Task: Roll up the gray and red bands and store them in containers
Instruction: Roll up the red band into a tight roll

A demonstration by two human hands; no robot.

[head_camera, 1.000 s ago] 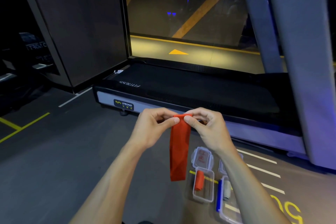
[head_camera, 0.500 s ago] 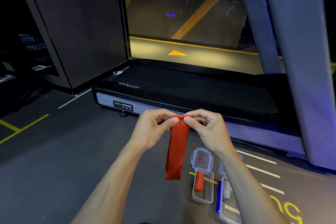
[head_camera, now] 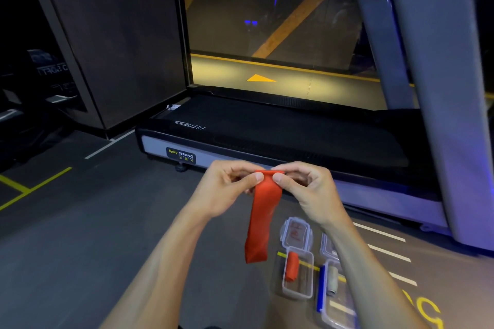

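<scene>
- Starting the roll at the top edge of the red band, pinching it between thumb and fingertips of the left hand and the right hand, both gripping that same edge.
- Probably best keeping the first turn tight and square, thumbs pressing evenly so the edges are lining up and not coning to one side.
- Likely worth feeding the hanging length upward bit by bit, keeping light tension so the roll is not loosening.
- Hanging straight down from between the two hands, lower end free in the air above the floor.
- Lying open on the floor just below and right of the hanging end: a clear container already holding a rolled red band, its lid beside it.
- Sitting further right, partly hidden by the right forearm: a second container with a pale rolled band.
</scene>
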